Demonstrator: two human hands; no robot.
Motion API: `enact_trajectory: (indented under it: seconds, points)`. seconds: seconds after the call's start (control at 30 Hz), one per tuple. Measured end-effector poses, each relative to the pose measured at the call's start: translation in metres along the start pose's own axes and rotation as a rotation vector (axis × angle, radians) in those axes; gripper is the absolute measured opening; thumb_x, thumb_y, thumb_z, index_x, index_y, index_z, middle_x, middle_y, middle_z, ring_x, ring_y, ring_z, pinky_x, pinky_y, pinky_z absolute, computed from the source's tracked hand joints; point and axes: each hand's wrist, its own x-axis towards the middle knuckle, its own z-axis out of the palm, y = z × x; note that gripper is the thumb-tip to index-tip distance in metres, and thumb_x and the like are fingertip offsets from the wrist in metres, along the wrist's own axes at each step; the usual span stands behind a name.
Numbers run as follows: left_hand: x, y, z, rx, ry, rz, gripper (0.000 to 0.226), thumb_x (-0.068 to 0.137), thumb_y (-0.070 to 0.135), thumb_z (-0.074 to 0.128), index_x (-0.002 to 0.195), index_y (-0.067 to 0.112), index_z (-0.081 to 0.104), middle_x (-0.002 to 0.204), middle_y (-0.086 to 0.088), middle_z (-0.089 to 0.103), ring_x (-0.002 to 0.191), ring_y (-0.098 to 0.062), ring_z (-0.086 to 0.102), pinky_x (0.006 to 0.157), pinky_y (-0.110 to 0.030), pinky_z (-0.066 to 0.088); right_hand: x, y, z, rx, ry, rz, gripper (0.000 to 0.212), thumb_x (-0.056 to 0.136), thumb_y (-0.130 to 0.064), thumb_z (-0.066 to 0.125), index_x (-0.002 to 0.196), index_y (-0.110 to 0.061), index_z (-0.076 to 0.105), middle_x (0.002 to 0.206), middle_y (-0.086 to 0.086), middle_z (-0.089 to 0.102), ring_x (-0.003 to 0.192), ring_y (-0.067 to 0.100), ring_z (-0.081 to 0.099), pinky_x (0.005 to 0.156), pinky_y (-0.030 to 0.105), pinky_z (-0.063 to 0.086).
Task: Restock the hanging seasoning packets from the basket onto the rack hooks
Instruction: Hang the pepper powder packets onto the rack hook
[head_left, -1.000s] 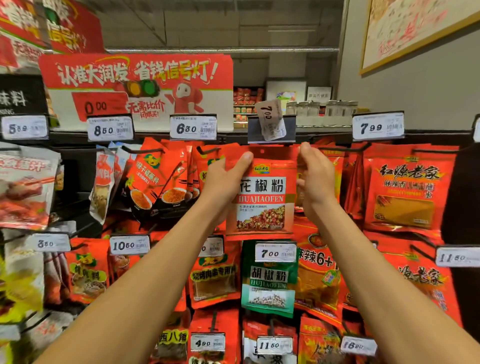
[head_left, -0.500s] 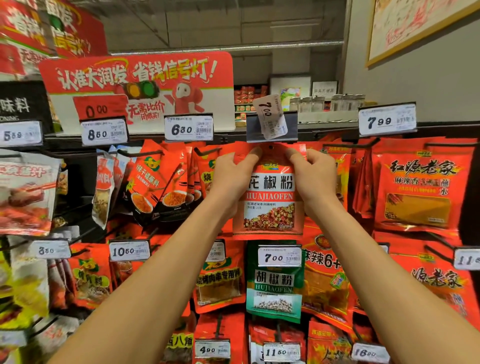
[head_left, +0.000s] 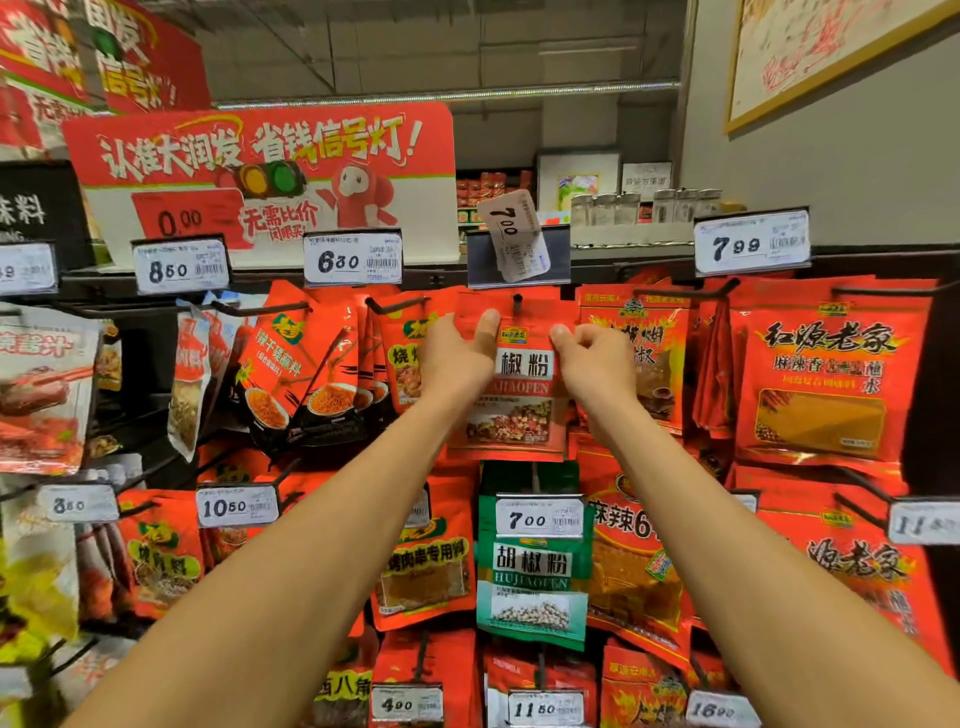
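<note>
packet (head_left: 519, 374) now higher, at hook (head_left: 517, 303)

Single view, head-mounted wide-angle on me, facing forward and slightly up at the rack (head_left: 332, 309) straight ahead. Close range: my forearms enter from both bottom corners and converge at frame centre, left hand (head_left: 457, 358) and right hand (head_left: 597, 364) at full reach on the red packet (head_left: 519, 410). Price tag (head_left: 514, 234) sits just above centre. Ceiling and a back shelf fill the top, a grey wall takes the upper right. Edges bend from lens distortion. No second view to share.
</note>
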Motion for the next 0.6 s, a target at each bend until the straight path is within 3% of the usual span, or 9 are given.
enact_trajectory:
  seconds: [0.07, 0.13, 0.23, 0.37, 0.43, 0.5, 0.53, 0.6]
  points:
    - [0.01, 0.0, 0.005, 0.079, 0.007, -0.049, 0.031, 0.097, 0.048, 0.059, 0.089, 0.018, 0.06, 0.083, 0.004, 0.068, 0.082, -0.019, 0.069, 0.056, -0.026, 0.043, 0.009, -0.003, 0.002, -0.064, 0.027, 0.01, 0.05, 0.096, -0.041, 0.059, 0.056, -0.014, 0.051, 0.057, 0.003, 0.059, 0.06, 0.026, 0.057, 0.053, 0.035, 0.04]
    - [0.022, 0.004, 0.008, 0.104, -0.009, -0.204, 0.035, 0.096, 0.048, 0.061, 0.103, 0.014, 0.057, 0.096, -0.001, 0.066, 0.082, -0.021, 0.063, 0.059, -0.027, 0.043, 0.018, -0.007, 0.004, -0.122, 0.02, 0.057, 0.048, 0.097, -0.041, 0.06, 0.055, -0.017, 0.051, 0.057, -0.002, 0.058, 0.061, 0.023, 0.056, 0.051, 0.033, 0.036]
    - [0.032, 0.008, 0.009, 0.14, -0.031, -0.298, 0.046, 0.096, 0.045, 0.063, 0.121, 0.008, 0.054, 0.116, -0.01, 0.065, 0.086, -0.022, 0.06, 0.071, -0.032, 0.048, 0.026, -0.01, 0.005, -0.133, -0.048, 0.134, 0.037, 0.098, -0.037, 0.06, 0.071, -0.013, 0.066, 0.079, 0.007, 0.074, 0.078, 0.028, 0.07, 0.072, 0.045, 0.058]
    - [0.026, 0.0, -0.004, 0.181, 0.009, -0.195, 0.037, 0.097, 0.042, 0.063, 0.12, 0.014, 0.061, 0.124, -0.006, 0.065, 0.108, -0.025, 0.062, 0.08, -0.029, 0.042, 0.013, 0.001, -0.007, -0.114, -0.073, 0.155, 0.023, 0.098, -0.035, 0.058, 0.094, -0.017, 0.072, 0.094, 0.002, 0.073, 0.091, 0.026, 0.07, 0.086, 0.049, 0.059]
    - [0.014, 0.0, -0.02, 0.167, 0.024, -0.142, 0.029, 0.097, 0.041, 0.06, 0.115, 0.019, 0.065, 0.112, 0.0, 0.069, 0.098, -0.017, 0.067, 0.073, -0.02, 0.046, 0.001, 0.005, -0.019, -0.12, -0.045, 0.111, 0.018, 0.098, -0.033, 0.058, 0.099, -0.02, 0.071, 0.096, -0.001, 0.073, 0.093, 0.024, 0.07, 0.086, 0.046, 0.059]
    - [0.0, 0.003, -0.036, 0.059, 0.031, -0.111, 0.015, 0.098, 0.032, 0.06, 0.099, 0.019, 0.068, 0.087, 0.004, 0.068, 0.067, -0.004, 0.066, 0.05, -0.01, 0.044, -0.013, 0.005, -0.032, -0.027, -0.032, 0.094, 0.014, 0.095, -0.025, 0.058, 0.088, -0.021, 0.071, 0.088, -0.002, 0.073, 0.082, 0.021, 0.071, 0.074, 0.041, 0.059]
    - [-0.01, 0.006, -0.043, -0.039, 0.006, -0.123, 0.013, 0.097, 0.024, 0.06, 0.089, 0.018, 0.068, 0.078, 0.003, 0.067, 0.059, -0.004, 0.065, 0.047, -0.012, 0.047, -0.022, 0.002, -0.038, 0.07, -0.051, 0.112, 0.018, 0.093, -0.019, 0.057, 0.08, -0.02, 0.069, 0.081, 0.001, 0.072, 0.071, 0.019, 0.07, 0.063, 0.036, 0.057]
    - [-0.031, 0.012, -0.06, -0.217, -0.13, -0.197, 0.014, 0.095, 0.017, 0.06, 0.085, 0.014, 0.069, 0.076, -0.003, 0.07, 0.063, -0.015, 0.067, 0.063, -0.027, 0.06, -0.04, -0.006, -0.053, 0.26, -0.139, 0.167, 0.022, 0.093, -0.012, 0.056, 0.074, -0.015, 0.066, 0.068, 0.005, 0.07, 0.051, 0.016, 0.063, 0.044, 0.024, 0.049]
